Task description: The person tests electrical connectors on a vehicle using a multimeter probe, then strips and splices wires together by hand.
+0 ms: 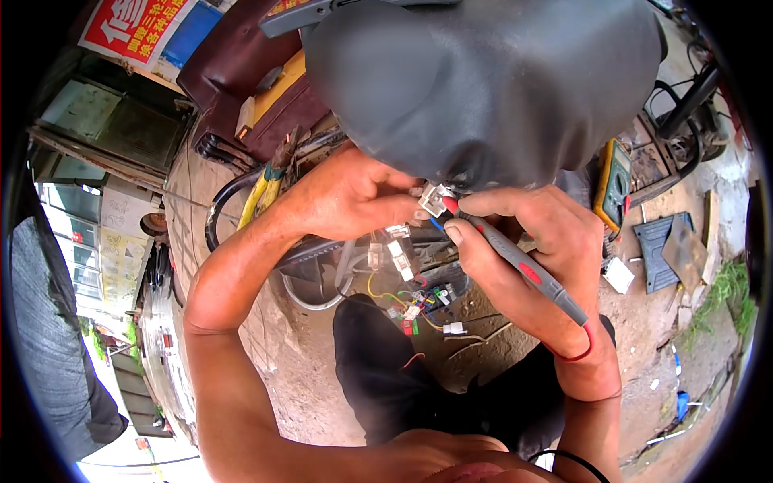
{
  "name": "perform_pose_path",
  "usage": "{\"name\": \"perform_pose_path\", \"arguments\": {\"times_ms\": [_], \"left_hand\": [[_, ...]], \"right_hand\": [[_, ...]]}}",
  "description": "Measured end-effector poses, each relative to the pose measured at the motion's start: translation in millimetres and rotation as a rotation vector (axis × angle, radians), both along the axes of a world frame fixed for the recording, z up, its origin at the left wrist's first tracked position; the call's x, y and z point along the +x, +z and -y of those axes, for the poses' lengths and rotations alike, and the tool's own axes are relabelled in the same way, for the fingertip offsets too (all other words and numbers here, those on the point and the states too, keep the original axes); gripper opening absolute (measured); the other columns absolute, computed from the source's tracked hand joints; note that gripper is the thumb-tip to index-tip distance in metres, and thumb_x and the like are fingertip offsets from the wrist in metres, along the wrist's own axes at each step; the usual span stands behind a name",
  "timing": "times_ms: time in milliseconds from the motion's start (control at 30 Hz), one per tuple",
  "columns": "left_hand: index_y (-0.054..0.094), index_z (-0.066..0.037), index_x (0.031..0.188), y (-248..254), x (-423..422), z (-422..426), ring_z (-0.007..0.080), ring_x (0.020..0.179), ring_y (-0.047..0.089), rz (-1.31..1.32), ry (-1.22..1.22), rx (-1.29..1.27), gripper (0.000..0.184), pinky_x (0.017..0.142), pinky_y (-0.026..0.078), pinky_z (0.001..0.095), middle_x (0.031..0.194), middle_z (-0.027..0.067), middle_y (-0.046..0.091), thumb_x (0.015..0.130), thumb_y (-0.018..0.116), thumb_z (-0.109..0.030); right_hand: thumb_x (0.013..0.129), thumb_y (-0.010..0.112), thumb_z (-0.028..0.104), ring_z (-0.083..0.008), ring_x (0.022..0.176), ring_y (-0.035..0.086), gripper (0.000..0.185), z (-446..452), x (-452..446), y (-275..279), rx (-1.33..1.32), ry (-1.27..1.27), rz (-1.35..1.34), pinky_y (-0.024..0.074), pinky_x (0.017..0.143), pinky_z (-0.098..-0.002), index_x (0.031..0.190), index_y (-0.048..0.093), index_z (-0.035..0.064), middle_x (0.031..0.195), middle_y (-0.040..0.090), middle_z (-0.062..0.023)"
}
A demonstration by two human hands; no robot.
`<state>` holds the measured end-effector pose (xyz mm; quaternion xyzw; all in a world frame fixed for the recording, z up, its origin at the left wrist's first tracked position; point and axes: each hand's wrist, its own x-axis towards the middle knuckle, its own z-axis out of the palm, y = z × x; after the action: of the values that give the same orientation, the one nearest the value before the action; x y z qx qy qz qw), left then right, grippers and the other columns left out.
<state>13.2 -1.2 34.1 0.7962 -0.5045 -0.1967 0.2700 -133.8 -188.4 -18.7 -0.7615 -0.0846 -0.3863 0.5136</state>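
My left hand [354, 193] pinches a white plastic wire connector [435, 199] between thumb and fingers, just under the edge of a black seat [491, 88]. My right hand [535, 241] grips a grey and red multimeter probe [523, 264], pen-like. Its red tip end meets the connector's side; whether the metal point is inside a slot cannot be made out. A blue wire [437, 223] shows beside the connector. Below my hands hang more white connectors [400, 259]. A yellow multimeter [613, 187] is to the right of my right hand.
Several coloured wires and connectors [431, 306] are bunched between my knees. Yellow-handled cutters [262, 193] rest beyond my left forearm. A dark red padded seat [233, 88] stands at upper left. On the right lies a dark plastic panel [664, 249] on the ground.
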Motion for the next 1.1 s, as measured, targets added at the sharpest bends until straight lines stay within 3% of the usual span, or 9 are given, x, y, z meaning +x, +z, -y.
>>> {"name": "perform_pose_path", "arguments": {"times_ms": [133, 433, 733, 1100], "left_hand": [[0.074, -0.004, 0.104, -0.9, 2.7, -1.4, 0.0156, 0.078, 0.067, 0.090, -0.016, 0.036, 0.021, 0.073, 0.054, 0.0338, 0.085, 0.0068, 0.072, 0.090, 0.075, -0.019], [0.074, -0.004, 0.103, -5.3, 4.1, -4.7, 0.0172, 0.075, 0.068, 0.035, 0.028, 0.050, 0.020, 0.070, 0.053, 0.0343, 0.082, 0.0084, 0.072, 0.089, 0.075, -0.018], [0.074, -0.004, 0.109, -3.6, 0.3, -2.4, 0.0134, 0.084, 0.068, -0.040, 0.032, 0.005, 0.023, 0.078, 0.055, 0.0320, 0.092, 0.0067, 0.075, 0.090, 0.076, -0.016], [0.075, -0.004, 0.111, -10.8, 3.4, -5.5, 0.0091, 0.081, 0.066, -0.094, 0.063, -0.018, 0.024, 0.074, 0.054, 0.0295, 0.088, 0.0051, 0.075, 0.089, 0.078, -0.014]], "right_hand": [[0.077, 0.083, 0.005, -0.0192, 0.067, 0.069, 0.017, 1.0, 0.8, 0.3, -0.040, 0.005, 0.016, 0.0535, 0.061, -0.0297, 0.092, 0.075, 0.0055, 0.080, 0.074, -0.0070], [0.077, 0.082, 0.000, -0.0194, 0.069, 0.070, 0.020, -0.6, -0.3, -3.8, -0.045, 0.007, 0.013, 0.0555, 0.060, -0.0291, 0.094, 0.073, 0.0040, 0.085, 0.073, -0.0086], [0.077, 0.082, 0.002, -0.0197, 0.068, 0.070, 0.018, -1.0, 2.6, -2.6, -0.048, 0.000, 0.044, 0.0543, 0.060, -0.0303, 0.092, 0.074, 0.0050, 0.082, 0.073, -0.0074], [0.076, 0.084, 0.005, -0.0185, 0.069, 0.070, 0.018, 2.2, 5.2, -8.9, -0.025, 0.034, 0.014, 0.0530, 0.062, -0.0285, 0.092, 0.076, 0.0059, 0.082, 0.075, -0.0065]]}}
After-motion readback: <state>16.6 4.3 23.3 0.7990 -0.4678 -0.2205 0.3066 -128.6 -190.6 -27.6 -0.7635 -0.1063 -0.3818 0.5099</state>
